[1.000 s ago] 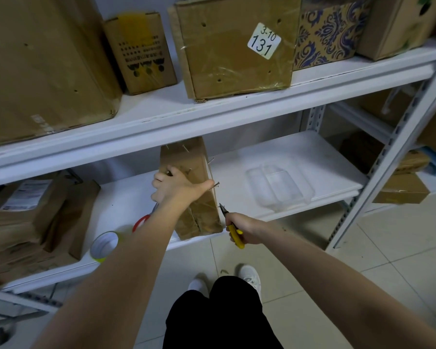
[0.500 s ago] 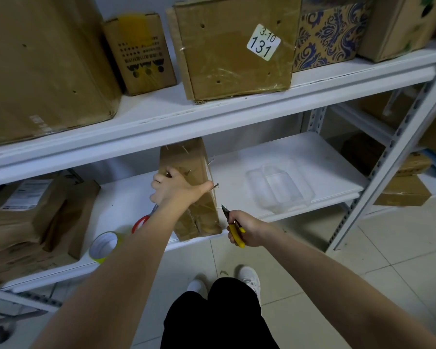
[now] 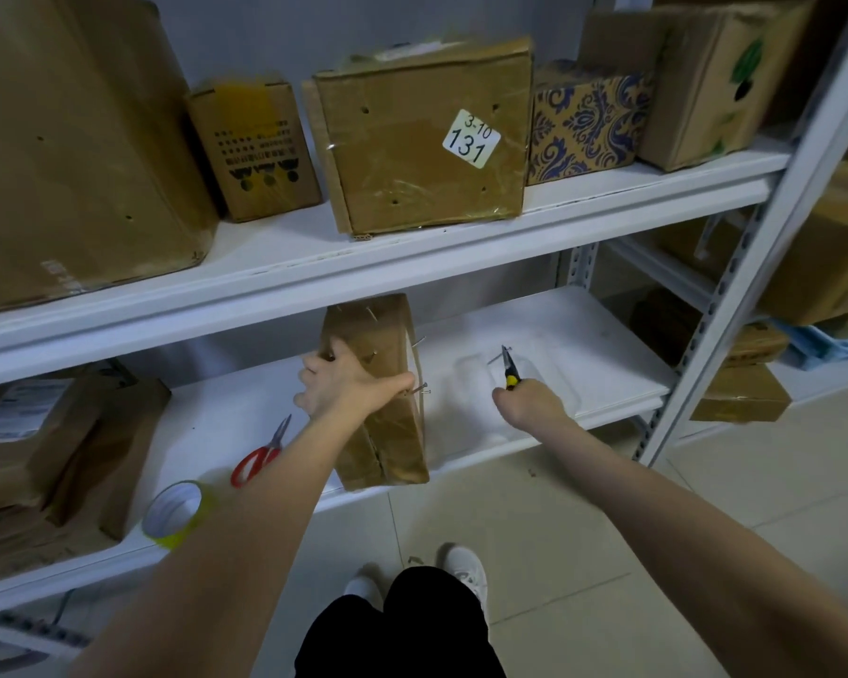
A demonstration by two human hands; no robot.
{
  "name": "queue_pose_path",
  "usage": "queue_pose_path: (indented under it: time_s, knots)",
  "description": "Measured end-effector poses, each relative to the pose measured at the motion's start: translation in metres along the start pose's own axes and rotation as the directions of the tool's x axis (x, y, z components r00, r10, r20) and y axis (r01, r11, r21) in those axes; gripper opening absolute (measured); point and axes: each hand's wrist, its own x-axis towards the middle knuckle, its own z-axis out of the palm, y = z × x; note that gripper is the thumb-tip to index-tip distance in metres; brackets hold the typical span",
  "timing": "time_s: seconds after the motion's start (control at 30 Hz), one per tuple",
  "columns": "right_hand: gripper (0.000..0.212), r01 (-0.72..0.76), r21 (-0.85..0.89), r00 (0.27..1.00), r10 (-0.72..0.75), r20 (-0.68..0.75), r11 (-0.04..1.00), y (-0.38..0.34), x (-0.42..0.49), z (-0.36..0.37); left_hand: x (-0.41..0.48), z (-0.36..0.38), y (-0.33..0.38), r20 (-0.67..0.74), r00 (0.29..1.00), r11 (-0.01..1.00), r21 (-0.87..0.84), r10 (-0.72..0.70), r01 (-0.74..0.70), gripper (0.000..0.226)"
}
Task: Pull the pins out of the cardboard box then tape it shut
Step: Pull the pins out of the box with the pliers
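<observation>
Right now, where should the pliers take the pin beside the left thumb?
Bring the pliers from the right onto the pin's bare shaft near the head: it juts sideways from the box's right side.

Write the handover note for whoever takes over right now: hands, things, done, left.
Left hand grips the cardboard box, upright on the lower shelf.
Right hand holds the pliers, a pulled pin in their tips, seemingly over the clear tray.
Done: at least that pin is out.
Left: other pins stick out of the box; pull them, then tape it shut.
Tape roll and scissors lie on the shelf, left of the box.
</observation>
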Motion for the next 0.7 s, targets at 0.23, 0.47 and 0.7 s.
queue_pose_path:
  time_s: [0.23, 0.47, 0.7]
  knots:
    - [0.05, -0.166, -0.352, 0.981, 0.116, -0.157, 0.921, 0.011, 0.006, -0.005, -0.004, 0.005, -0.002, -0.013, 1.0, 1.0, 0.005, 0.025, -0.025, 0.107]
    - [0.048, 0.011, -0.328, 0.999, -0.026, -0.042, 0.945, -0.006, 0.002, 0.007, -0.004, 0.002, -0.004, -0.049, 0.999, 1.0, -0.01, 0.014, -0.015, 0.105]
    - [0.017, 0.007, 0.118, 0.863, -0.065, 0.501, 0.993, -0.034, -0.024, 0.03, 0.0, -0.001, -0.008, 0.013, 1.0, 1.0, 0.004, -0.004, 0.003, 0.112]
